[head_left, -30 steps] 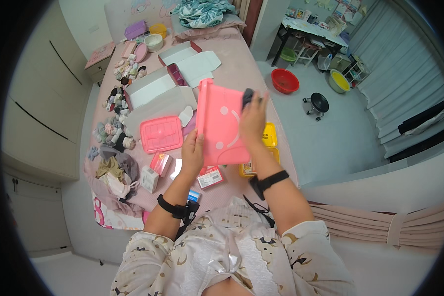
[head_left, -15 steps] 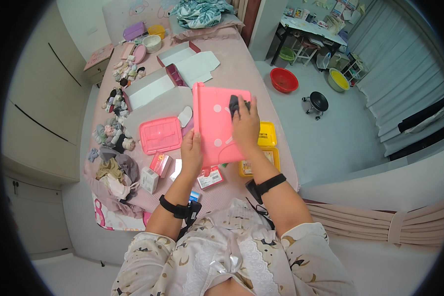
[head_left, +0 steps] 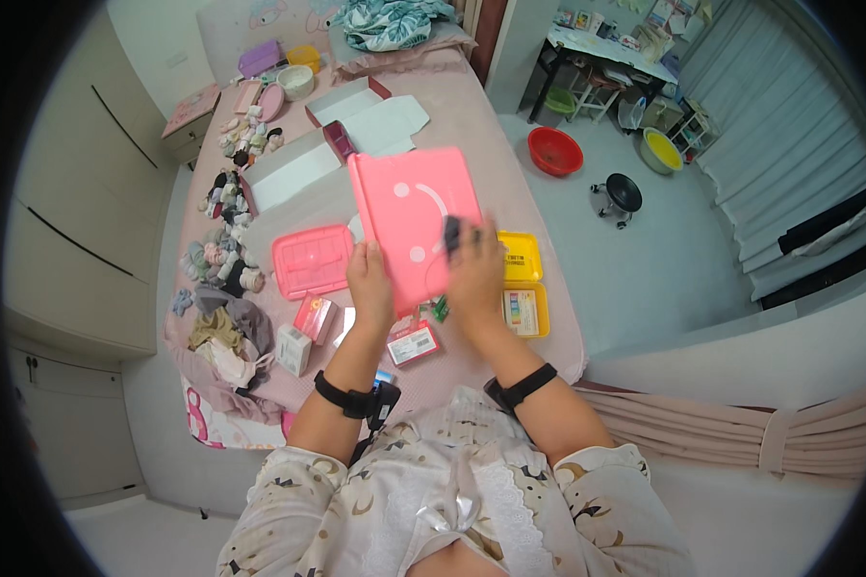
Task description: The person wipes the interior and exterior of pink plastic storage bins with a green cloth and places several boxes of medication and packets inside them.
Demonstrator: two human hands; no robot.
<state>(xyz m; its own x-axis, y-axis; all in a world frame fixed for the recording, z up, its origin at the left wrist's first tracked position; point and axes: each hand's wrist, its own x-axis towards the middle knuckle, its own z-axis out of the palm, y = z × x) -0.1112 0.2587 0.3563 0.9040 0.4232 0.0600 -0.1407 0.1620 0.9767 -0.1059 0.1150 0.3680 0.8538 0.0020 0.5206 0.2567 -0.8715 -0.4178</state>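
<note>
A pink plastic storage box (head_left: 394, 226) with a white smiley face is held up above the bed. My left hand (head_left: 369, 288) is closed on its lower left edge. My right hand (head_left: 475, 284), a little blurred, presses a dark cloth (head_left: 451, 234) against the box's right side. On the bed to the left lies a pink lid (head_left: 313, 262). Below the box sit a red and white carton (head_left: 413, 342), a second red carton (head_left: 315, 317) and a white carton (head_left: 292, 350). A yellow case (head_left: 522, 256) lies open beside my right hand.
Rolled socks (head_left: 223, 262) and a heap of clothes (head_left: 229, 337) line the bed's left side. Open white cardboard boxes (head_left: 298, 178) lie farther up the bed (head_left: 452, 106). On the floor to the right stand a red basin (head_left: 554, 152) and a black stool (head_left: 622, 194).
The pink box has shifted left and tilted, showing more of the smiley face. My right hand and the cloth have moved down over its surface.
</note>
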